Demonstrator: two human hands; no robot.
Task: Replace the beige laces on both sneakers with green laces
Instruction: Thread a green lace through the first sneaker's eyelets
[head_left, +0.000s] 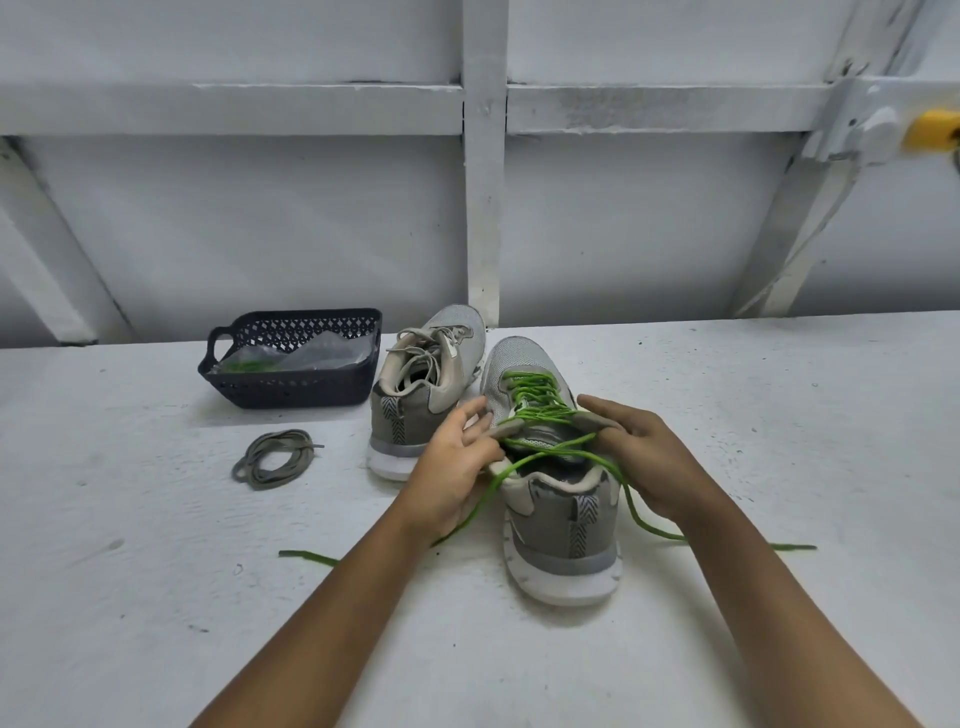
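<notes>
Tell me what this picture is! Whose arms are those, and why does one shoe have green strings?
No machine here, just a person. A camera worn on the head looks down, so you see the arms as the person does. The left hand and right hand hold the near sneaker by the sides of its opening. A green lace is threaded through it, its ends trailing on the white table. The far sneaker has beige laces. A loose beige lace lies coiled near a dark basket, which holds a clear bag with something green inside.
</notes>
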